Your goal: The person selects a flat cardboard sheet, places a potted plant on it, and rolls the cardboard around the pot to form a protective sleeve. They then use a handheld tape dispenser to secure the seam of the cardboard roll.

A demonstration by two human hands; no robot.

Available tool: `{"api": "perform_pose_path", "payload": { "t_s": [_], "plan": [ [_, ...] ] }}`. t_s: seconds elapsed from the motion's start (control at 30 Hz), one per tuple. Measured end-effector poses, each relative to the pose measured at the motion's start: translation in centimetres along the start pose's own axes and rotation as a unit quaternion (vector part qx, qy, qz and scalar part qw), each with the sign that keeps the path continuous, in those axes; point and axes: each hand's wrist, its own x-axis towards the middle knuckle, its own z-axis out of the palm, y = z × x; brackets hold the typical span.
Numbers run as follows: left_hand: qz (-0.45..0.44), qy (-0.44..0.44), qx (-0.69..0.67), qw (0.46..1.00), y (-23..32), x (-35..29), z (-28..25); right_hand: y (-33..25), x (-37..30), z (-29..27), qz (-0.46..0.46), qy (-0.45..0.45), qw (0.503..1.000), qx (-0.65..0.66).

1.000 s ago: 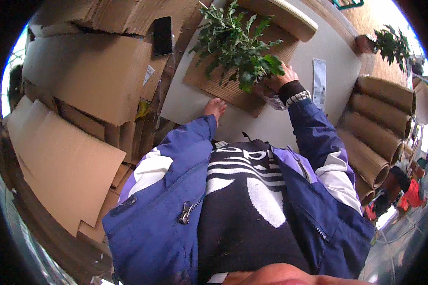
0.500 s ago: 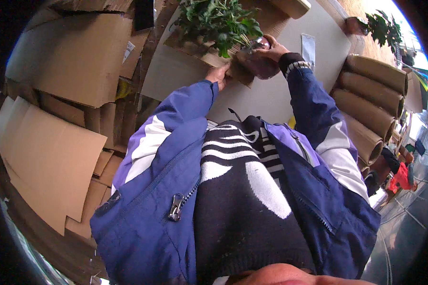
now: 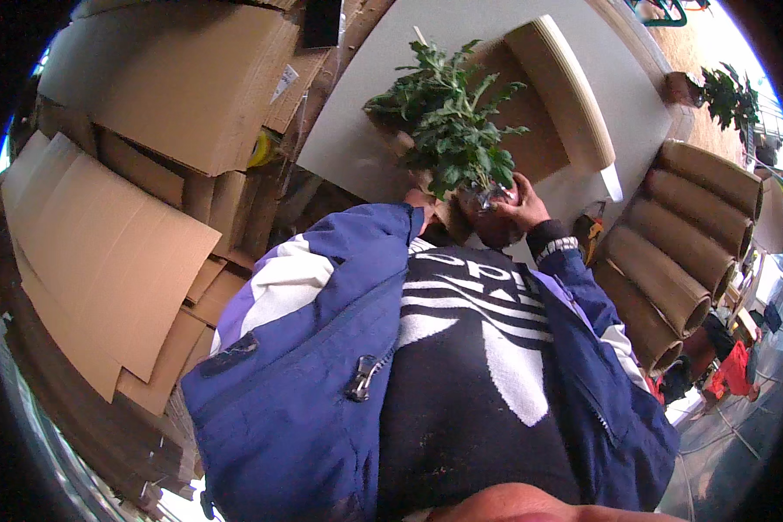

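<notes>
A leafy green plant (image 3: 461, 130) leans away from me across the work surface, its leaves toward the far left. Its reddish-brown pot (image 3: 494, 228), with shiny clear plastic at the rim, is close to my chest. My right hand (image 3: 524, 207) is closed round the right side of that pot. At the pot's left, my left hand (image 3: 421, 202) grips the near end of a corrugated cardboard sheet (image 3: 522, 130); leaves and the sleeve partly hide its fingers. The sheet lies under the plant, and its right end curls up.
A pale board (image 3: 357, 130) forms the work surface. Cardboard rolls (image 3: 683, 252) are stacked at the right, and flat cardboard sheets (image 3: 165, 87) lean at the left. Another potted plant (image 3: 729, 96) lies at the far right. A yellow tape roll (image 3: 261, 150) sits beside the left sheets.
The pot, the plant and both hands have come nearer to my chest. The cardboard sheet has come nearer too, and its curled end shows more fully.
</notes>
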Motion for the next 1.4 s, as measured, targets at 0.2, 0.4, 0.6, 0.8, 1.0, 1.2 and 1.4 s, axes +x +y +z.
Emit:
{"api": "perform_pose_path", "payload": {
  "t_s": [0.2, 0.4, 0.6, 0.8, 1.0, 1.2, 1.4],
  "plan": [
    [0.013, 0.004, 0.245, 0.969, -1.5, 0.7, -0.8, 0.5, -2.1, 0.9, 0.061, 0.025, 0.998, 0.021],
    [0.001, -0.059, 0.178, 0.982, 5.7, -4.2, -0.9, 2.0, -3.5, 1.6, 0.052, 0.064, 0.992, -0.097],
    [0.137, -0.245, 0.392, 0.876, 10.7, -6.9, -3.2, 0.7, -3.5, 2.5, 0.063, 0.038, 0.996, 0.042],
    [-0.248, -0.250, -0.196, 0.915, 10.0, -8.7, -0.6, 0.3, -3.8, 2.8, 0.068, 0.101, 0.987, -0.100],
    [-0.222, -0.223, -0.177, 0.932, 9.9, -9.9, 0.4, -0.6, -4.0, 3.2, 0.096, 0.094, 0.989, -0.068],
    [-0.200, -0.194, -0.255, 0.926, 8.0, -8.8, 2.0, -1.6, -5.0, 3.1, 0.056, 0.118, 0.977, -0.171],
    [-0.107, -0.173, -0.238, 0.950, 7.4, -10.9, 2.8, -1.7, -5.6, 3.2, -0.005, 0.130, 0.964, -0.233]
  ]
}}
